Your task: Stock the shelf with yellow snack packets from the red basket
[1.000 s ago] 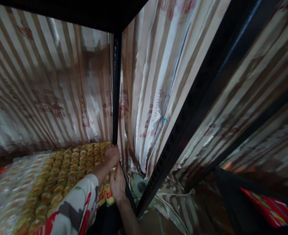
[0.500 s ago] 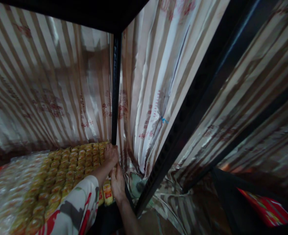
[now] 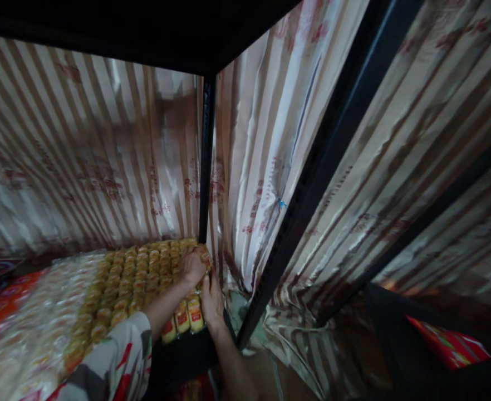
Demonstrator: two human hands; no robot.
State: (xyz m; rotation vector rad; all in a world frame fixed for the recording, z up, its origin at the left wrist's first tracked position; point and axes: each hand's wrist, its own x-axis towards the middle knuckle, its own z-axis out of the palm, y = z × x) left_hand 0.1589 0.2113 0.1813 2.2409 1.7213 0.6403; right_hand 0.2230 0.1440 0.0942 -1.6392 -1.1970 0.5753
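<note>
Rows of small yellow wrapped snack packets lie packed close together on a black shelf, some showing red labels at the front. At the back right corner of the rows, my left hand has its fingers bent around a yellow snack packet, partly hidden by the fingers. Just below it, my right hand lies along the right end of the rows with its fingers stretched up towards the same packet. The right fingertips are dim and close to the left hand.
Clear-wrapped pale packets and orange-red packs lie to the left. A black upright post stands behind my hands, a nearer slanted post to the right. Striped curtain sheeting hangs behind. A red packet lies on another dark shelf.
The view has shifted, so the shelf and packets appear further right and more packs show at left. Both hands stay at the corner; a packet now shows at my left fingers.
</note>
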